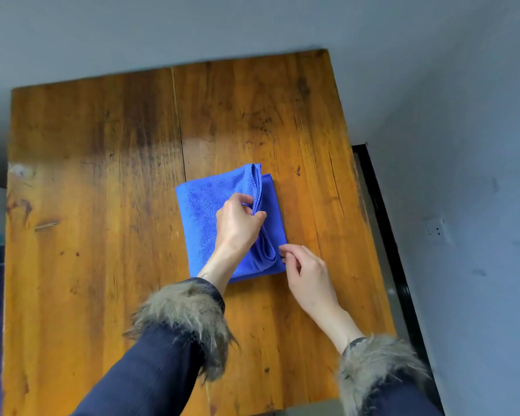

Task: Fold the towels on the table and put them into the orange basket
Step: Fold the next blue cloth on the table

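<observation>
Blue terry towel [204, 211], the only one I see, lies part-folded mid wooden table [102, 175], its middle hidden by my left hand [237, 223] pinching the fold, right hand [306, 271] pinching its near corner.

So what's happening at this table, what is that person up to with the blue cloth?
A person is folding a blue towel on a wooden table. The towel lies already doubled over into a small rectangle. The left hand pinches the folded edge of the top layers near the towel's middle, while the right hand sits at the towel's near right corner, fingertips at its edge. No orange basket shows in this view, so the towel has yet to be put away.
</observation>
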Action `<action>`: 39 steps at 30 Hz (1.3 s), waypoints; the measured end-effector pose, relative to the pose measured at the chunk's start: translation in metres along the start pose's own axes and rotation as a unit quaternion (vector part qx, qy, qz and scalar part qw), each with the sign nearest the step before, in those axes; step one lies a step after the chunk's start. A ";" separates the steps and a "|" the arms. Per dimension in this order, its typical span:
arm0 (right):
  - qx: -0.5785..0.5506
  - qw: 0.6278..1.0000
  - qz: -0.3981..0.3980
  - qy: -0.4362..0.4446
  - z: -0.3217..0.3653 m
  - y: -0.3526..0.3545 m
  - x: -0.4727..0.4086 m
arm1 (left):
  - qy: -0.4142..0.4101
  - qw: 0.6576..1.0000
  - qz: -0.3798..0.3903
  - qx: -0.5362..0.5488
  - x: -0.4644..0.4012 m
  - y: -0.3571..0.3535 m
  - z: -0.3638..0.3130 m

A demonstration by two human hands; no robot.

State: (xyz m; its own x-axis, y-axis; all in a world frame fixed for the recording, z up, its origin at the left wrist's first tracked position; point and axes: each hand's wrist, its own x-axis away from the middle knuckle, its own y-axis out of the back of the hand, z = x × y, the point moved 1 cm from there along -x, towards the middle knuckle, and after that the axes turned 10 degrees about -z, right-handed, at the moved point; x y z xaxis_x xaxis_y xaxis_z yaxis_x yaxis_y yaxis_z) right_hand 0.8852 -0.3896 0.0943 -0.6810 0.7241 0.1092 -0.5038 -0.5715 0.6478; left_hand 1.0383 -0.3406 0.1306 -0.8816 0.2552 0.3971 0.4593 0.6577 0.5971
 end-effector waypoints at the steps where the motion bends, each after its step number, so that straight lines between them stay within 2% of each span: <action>1: -0.017 1.000 -0.008 -0.018 -0.001 0.001 -0.001 | -0.002 1.000 -0.001 -0.009 0.000 -0.005 0.001; 6: -0.064 0.995 -0.002 -0.079 -0.003 0.002 -0.008 | -0.023 0.999 -0.011 -0.031 0.004 -0.022 0.001; 12: -0.080 0.987 0.026 -0.140 0.003 0.005 -0.016 | -0.005 0.998 0.051 0.039 0.009 -0.028 0.010; 13: -0.081 0.985 0.025 -0.148 0.004 0.004 -0.017 | -0.024 0.998 0.044 0.046 0.012 -0.024 0.012; 15: -0.075 0.983 0.022 -0.164 0.006 0.002 -0.020 | -0.122 0.992 -0.025 0.029 0.017 -0.011 0.020; 18: -0.033 0.984 0.031 -0.172 0.011 -0.003 -0.024 | -0.297 0.942 -0.133 -0.080 0.017 0.012 0.043; 20: -0.007 0.985 0.038 -0.168 0.013 -0.006 -0.026 | -0.350 0.904 -0.146 -0.198 0.011 0.021 0.063; 22: 0.003 0.985 0.029 -0.172 0.015 -0.007 -0.026 | -0.358 0.879 -0.112 -0.293 0.006 0.023 0.081; 24: -0.010 0.980 0.014 -0.198 0.016 -0.008 -0.027 | -0.360 0.863 -0.078 -0.345 0.000 0.023 0.092; 27: -0.037 0.969 0.014 -0.245 0.015 -0.006 -0.029 | -0.370 0.847 -0.056 -0.379 -0.005 0.020 0.093; 29: -0.016 0.968 0.026 -0.251 0.013 -0.007 -0.029 | -0.384 0.836 -0.051 -0.388 -0.005 0.015 0.089; 31: 0.110 0.978 -0.006 -0.176 0.015 -0.008 -0.029 | -0.397 0.832 -0.054 -0.384 -0.005 0.012 0.085; 33: 0.224 0.971 -0.083 -0.019 0.023 -0.013 -0.031 | -0.402 0.833 -0.066 -0.374 -0.008 0.012 0.080; 34: 0.240 0.964 -0.102 0.047 0.029 -0.018 -0.035 | -0.404 0.833 -0.073 -0.370 -0.011 0.012 0.077; 36: 0.241 0.957 -0.086 0.139 0.035 -0.031 -0.048 | -0.403 0.834 -0.089 -0.365 -0.018 0.014 0.072; 39: 0.246 0.949 -0.044 0.194 0.032 -0.049 -0.070 | -0.386 0.847 -0.091 -0.355 -0.031 0.017 0.073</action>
State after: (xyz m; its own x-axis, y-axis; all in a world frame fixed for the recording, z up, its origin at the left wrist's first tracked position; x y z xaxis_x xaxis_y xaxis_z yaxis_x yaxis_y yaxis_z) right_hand 0.9748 -0.4001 0.0785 -0.8402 0.5096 -0.1856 -0.3238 -0.1968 0.9254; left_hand 1.0657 -0.2859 0.0772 -0.6272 0.7631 -0.1562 0.0172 0.2141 0.9767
